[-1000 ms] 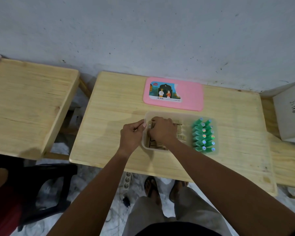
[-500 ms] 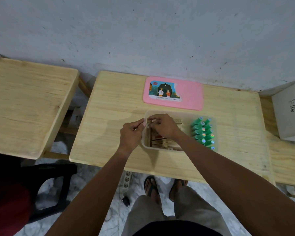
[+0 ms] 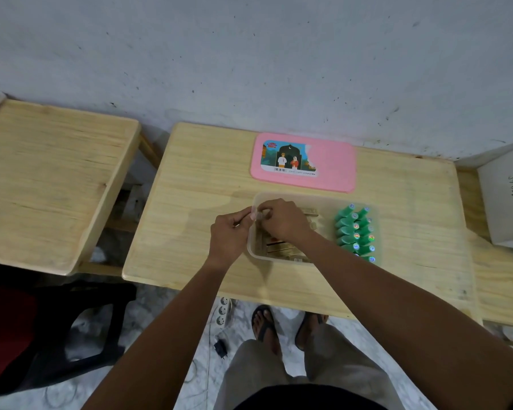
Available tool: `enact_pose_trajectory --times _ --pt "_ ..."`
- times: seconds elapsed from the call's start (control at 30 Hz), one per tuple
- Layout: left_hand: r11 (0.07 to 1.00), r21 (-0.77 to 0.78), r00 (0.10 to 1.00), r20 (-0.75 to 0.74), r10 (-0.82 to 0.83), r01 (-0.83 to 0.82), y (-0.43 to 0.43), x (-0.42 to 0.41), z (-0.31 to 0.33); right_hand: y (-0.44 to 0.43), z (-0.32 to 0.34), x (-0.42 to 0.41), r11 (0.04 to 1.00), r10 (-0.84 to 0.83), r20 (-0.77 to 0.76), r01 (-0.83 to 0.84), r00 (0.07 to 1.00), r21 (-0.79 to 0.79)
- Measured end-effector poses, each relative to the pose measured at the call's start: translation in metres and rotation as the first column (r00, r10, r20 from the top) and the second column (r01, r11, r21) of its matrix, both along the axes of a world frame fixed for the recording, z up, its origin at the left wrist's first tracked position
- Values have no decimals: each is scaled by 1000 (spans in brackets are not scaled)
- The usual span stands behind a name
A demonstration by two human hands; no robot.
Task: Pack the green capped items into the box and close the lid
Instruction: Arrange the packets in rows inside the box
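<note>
Pale wooden surface (image 3: pixel 184 238) against a grey wall. Clear box (image 3: pixel 323 198) near its middle; green capped items (image 3: pixel 351 232) are packed in rows at the box's right end, flat gold packets (image 3: pixel 282 250) to their left. Pink lid (image 3: pixel 333 164) lies flat just behind the box. Left grip (image 3: pixel 228 232) pinches the box's left rim. Right grip (image 3: pixel 282 218) is curled over the same corner; contents not discernible.

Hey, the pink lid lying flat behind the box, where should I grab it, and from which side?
Take the pink lid by its near long edge, reaching over the clear box. It lies flat on the table, so probably work fingertips under that edge with the thumb on top. The rounded right corner, away from the sticker, looks easiest to lift.
</note>
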State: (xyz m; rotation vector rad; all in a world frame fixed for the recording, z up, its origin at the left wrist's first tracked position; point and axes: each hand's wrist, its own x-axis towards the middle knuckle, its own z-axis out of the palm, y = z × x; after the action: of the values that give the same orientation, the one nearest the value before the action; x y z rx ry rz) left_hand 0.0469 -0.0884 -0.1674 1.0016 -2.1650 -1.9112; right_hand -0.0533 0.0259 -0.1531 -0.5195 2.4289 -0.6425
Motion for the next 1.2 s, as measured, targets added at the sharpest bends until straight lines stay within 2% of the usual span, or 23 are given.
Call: enact_pose_trajectory --times 0.1,0.23,0.3,0.4,0.53,0.7,0.83,0.93,1.1,1.2 --pt "1000 -3 1000 10 -9 9 1 -1 2 -3 1 3 995 49 -68 -43 997 92" --pt "1000 -4 1000 17 -15 15 -1 -1 2 -7 -1 3 997 -34 -77 38 996 61" --pt "1000 -2 1000 20 -18 18 -1 0 2 -7 -1 2 993 -115 -11 115 993 -28" --pt "1000 -11 999 34 -14 14 -1 -1 1 0 3 0 932 -248 206 291 947 -217" --pt "1000 -2 999 23 -22 22 -1 1 1 14 5 -2 904 -221 274 303 936 -304" --pt "1000 -3 1000 15 -11 12 -1 0 2 16 13 -6 937 -222 245 276 944 -216" --pt "999 -22 1000 12 -27 27 0 0 5 11 17 -12 931 -245 401 330 883 -158" --pt "999 -30 1000 3 -24 24 0 0 7 10 16 -16 921 -266 450 362 853 -143" --pt "998 -47 999 17 -35 36 0 0 5 12 19 -15 931 -272 362 339 892 -136" --pt "999 -31 1000 10 -17 17 0 1 4 12 19 -12 914 -292 382 373 877 -160"
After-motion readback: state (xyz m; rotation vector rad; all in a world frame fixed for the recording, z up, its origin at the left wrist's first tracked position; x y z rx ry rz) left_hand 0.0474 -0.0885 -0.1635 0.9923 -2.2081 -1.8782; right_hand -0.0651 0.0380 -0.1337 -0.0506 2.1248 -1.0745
